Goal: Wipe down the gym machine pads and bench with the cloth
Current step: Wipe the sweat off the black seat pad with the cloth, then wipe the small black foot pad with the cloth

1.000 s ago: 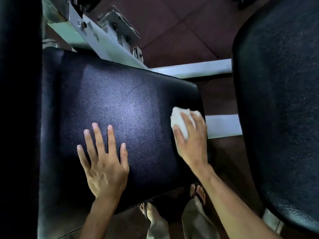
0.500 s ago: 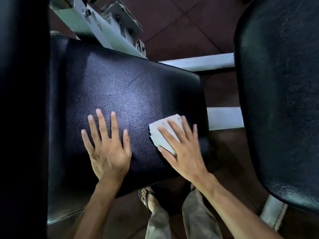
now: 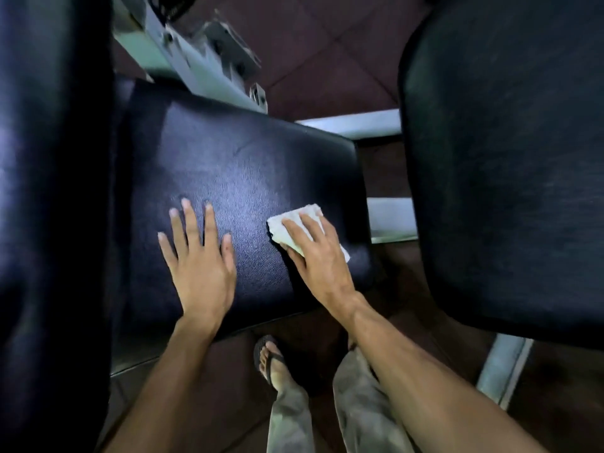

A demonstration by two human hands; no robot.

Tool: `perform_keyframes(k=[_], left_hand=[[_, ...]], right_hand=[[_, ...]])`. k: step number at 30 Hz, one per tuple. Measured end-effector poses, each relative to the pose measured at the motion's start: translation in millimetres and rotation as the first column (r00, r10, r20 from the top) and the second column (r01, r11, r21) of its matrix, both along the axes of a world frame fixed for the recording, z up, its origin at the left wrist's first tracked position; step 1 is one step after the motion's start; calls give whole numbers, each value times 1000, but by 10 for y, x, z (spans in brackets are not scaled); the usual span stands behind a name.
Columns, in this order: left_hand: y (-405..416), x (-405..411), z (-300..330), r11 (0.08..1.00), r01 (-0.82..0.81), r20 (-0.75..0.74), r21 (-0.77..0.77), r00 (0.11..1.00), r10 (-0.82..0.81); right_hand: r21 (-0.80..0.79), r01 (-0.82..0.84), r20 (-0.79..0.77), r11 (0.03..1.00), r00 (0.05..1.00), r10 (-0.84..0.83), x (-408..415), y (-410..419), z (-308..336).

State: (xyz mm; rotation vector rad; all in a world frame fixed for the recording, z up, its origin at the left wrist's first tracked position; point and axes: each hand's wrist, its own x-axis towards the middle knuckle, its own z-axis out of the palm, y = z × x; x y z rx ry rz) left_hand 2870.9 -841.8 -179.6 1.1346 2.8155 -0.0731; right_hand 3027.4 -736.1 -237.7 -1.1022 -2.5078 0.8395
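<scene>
A black padded bench seat [image 3: 235,165] fills the middle of the view. My left hand [image 3: 199,259] lies flat on its near left part, fingers spread, holding nothing. My right hand [image 3: 318,256] presses a folded white cloth [image 3: 295,219] against the seat near its right edge, fingers laid over the cloth. A tall black pad [image 3: 49,207] stands at the far left. Another large black pad [image 3: 503,158] takes up the right side.
The pale metal frame [image 3: 202,65] of the machine runs behind the seat, with crossbars [image 3: 353,124] between seat and right pad. Below lies a dark red tiled floor [image 3: 313,44], with my sandalled foot [image 3: 271,361] and grey trouser legs close to the seat's front edge.
My right hand slid the cloth from the seat's right edge leftward and nearer, then back a little to the right. My left hand stayed flat on the seat.
</scene>
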Motion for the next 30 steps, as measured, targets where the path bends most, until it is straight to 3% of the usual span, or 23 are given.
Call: perform_keyframes(k=[4,10,15,19,26,30], left_hand=[[-213,665,331,998,17,251,60,967,-32],[-840,1659,869,994,-107,630,-31,770,103],[-1204,2152,1218,997,-1,734,-76,676,57],[-1301,2404,1386,985,168,777,-35,625,-79],[-1553,2962,1602,869,493,818,-46,518,-251],[-1919,3520,1751,738,671,830,-69,449,-331]], right_hand=[[-207,57,30,977,998,-52,265,-8,443],[-473,205,195,857,973,-125,1295,-643,1103],[-575,389,210,720,921,-329,2094,-1299,1648],[-529,509,211,679,854,-476,2549,-1722,1964],[-523,715,93,464,589,-803,3268,-2788,2208],[-550,794,37,261,335,-942,3732,-3609,2411]])
